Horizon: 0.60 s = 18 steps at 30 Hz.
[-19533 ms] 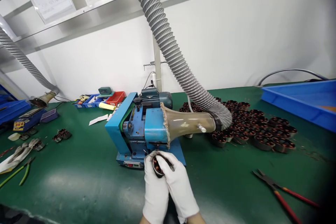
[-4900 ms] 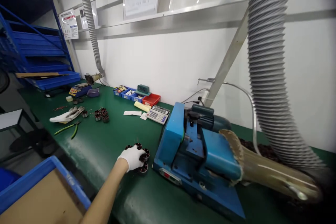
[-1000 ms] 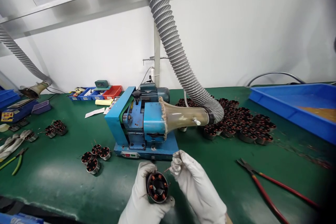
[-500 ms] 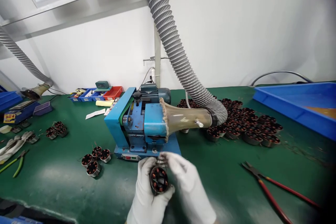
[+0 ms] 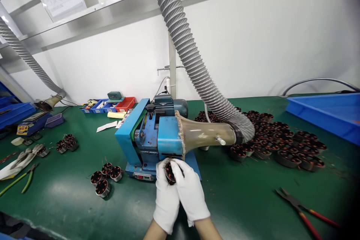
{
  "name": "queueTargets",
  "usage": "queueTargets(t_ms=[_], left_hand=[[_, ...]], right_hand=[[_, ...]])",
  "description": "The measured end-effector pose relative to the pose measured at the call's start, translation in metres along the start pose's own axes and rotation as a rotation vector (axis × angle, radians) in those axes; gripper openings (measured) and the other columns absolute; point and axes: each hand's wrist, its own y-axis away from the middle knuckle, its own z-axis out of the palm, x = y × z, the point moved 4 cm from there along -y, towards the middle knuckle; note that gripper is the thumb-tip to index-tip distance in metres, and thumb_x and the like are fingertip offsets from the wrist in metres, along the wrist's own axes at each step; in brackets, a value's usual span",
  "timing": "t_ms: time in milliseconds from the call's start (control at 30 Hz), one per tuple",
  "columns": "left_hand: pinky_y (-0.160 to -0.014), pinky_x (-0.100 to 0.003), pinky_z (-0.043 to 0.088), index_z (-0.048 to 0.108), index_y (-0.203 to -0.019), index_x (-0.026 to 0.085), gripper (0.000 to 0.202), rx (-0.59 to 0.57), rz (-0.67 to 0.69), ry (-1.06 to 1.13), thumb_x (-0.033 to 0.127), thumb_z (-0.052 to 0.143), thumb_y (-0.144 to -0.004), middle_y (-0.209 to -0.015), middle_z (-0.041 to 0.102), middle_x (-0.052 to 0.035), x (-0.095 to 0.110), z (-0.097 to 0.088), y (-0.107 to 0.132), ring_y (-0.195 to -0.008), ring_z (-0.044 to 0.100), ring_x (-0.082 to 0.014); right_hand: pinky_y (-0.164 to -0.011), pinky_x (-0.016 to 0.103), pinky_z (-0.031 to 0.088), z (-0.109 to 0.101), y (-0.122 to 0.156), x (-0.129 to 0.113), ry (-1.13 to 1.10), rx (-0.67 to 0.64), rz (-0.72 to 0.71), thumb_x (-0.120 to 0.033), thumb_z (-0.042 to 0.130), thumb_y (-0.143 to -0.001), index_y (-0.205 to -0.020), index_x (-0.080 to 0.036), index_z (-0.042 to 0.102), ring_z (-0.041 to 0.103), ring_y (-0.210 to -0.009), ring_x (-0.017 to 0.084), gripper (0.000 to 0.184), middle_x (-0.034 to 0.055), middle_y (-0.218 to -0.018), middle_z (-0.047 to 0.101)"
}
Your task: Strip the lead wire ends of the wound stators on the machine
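My left hand [image 5: 166, 198], in a white glove, is closed around a motor stator [image 5: 170, 174], a dark ring with copper windings. My right hand [image 5: 191, 191], gloved too, closes over the stator's right side, fingers near its upper rim. Both hands are just in front of a blue bench machine [image 5: 168, 137], with the stator close under its housing. Whether the stator's wires touch the machine is hidden by my fingers. Several stators [image 5: 102, 188] stand in a small group to the left of the machine.
A clear funnel [image 5: 208, 133] joins the machine to a grey hose [image 5: 194, 60]. Many stators [image 5: 287, 157] stand at the right, before a blue tray [image 5: 323, 114]. Red-handled pliers [image 5: 298, 206] lie front right; green-handled pliers [image 5: 28, 182] and gloves [image 5: 19, 165] lie left.
Both hands have moved up and forward with the stator, from in front of the machine's base to close under its housing. My right hand has shifted from the wires onto the stator. The view has shifted slightly.
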Motion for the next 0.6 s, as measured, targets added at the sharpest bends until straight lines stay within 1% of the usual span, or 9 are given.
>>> queueTargets(t_ms=[67,200,300,367,467,533,600], left_hand=[[-0.094,-0.034,0.043,0.054,-0.107,0.018,0.034,0.001,0.021,-0.007,0.015,0.057,-0.073,-0.112,0.059,-0.0098,0.001,0.000,-0.003,-0.103,0.057,-0.0197],[-0.094,-0.034,0.043,0.054,-0.106,0.018,0.035,-0.001,0.021,-0.010,0.014,0.058,-0.072,-0.111,0.060,-0.0098,0.004,0.001,-0.004,-0.103,0.057,-0.0195],[-0.093,-0.033,0.044,0.054,-0.107,0.018,0.037,-0.010,-0.032,-0.008,0.013,0.057,-0.070,-0.111,0.060,-0.0095,0.002,-0.004,0.007,-0.102,0.058,-0.0199],[-0.093,-0.033,0.045,0.055,-0.106,0.018,0.041,-0.023,-0.023,-0.004,0.010,0.057,-0.065,-0.111,0.059,-0.0091,-0.002,-0.011,0.020,-0.104,0.058,-0.0216],[-0.093,-0.034,0.046,0.055,-0.106,0.019,0.052,-0.019,0.120,-0.033,0.007,0.059,-0.056,-0.113,0.056,-0.0089,-0.003,-0.025,0.040,-0.107,0.056,-0.0243],[-0.092,-0.035,0.047,0.054,-0.107,0.020,0.053,-0.029,0.218,-0.097,0.009,0.062,-0.056,-0.113,0.055,-0.0092,0.001,-0.032,0.050,-0.107,0.056,-0.0252],[-0.089,-0.036,0.048,0.054,-0.107,0.021,0.049,-0.059,0.298,-0.158,0.013,0.065,-0.060,-0.109,0.055,-0.0094,0.008,-0.035,0.055,-0.102,0.057,-0.0251]], right_hand=[[-0.088,0.038,0.045,0.001,-0.001,-0.001,-0.004,-0.001,-0.004,-0.036,0.049,-0.085,-0.092,-0.017,0.068,0.062,-0.093,0.026,0.027,0.0104,-0.099,0.069],[-0.087,0.037,0.045,0.001,0.000,-0.002,-0.015,0.004,0.000,-0.036,0.048,-0.085,-0.091,-0.017,0.068,0.062,-0.093,0.026,0.028,0.0104,-0.099,0.069],[-0.084,0.035,0.047,-0.002,0.009,0.000,-0.023,-0.005,0.007,-0.037,0.049,-0.085,-0.090,-0.018,0.068,0.063,-0.090,0.025,0.027,0.0096,-0.098,0.069],[-0.082,0.033,0.048,-0.006,0.020,0.005,-0.039,-0.047,0.013,-0.039,0.052,-0.083,-0.088,-0.020,0.068,0.064,-0.088,0.025,0.026,0.0088,-0.095,0.070],[-0.077,0.030,0.049,-0.012,0.038,0.005,-0.075,-0.146,-0.027,-0.039,0.058,-0.080,-0.080,-0.021,0.070,0.064,-0.082,0.024,0.021,0.0073,-0.088,0.070],[-0.071,0.028,0.048,-0.015,0.046,0.000,-0.108,-0.175,-0.044,-0.036,0.060,-0.078,-0.070,-0.021,0.069,0.062,-0.075,0.022,0.019,0.0059,-0.079,0.067],[-0.063,0.027,0.046,-0.019,0.049,-0.006,-0.202,-0.173,0.044,-0.037,0.067,-0.073,-0.060,-0.019,0.067,0.058,-0.066,0.019,0.022,0.0046,-0.068,0.063]])
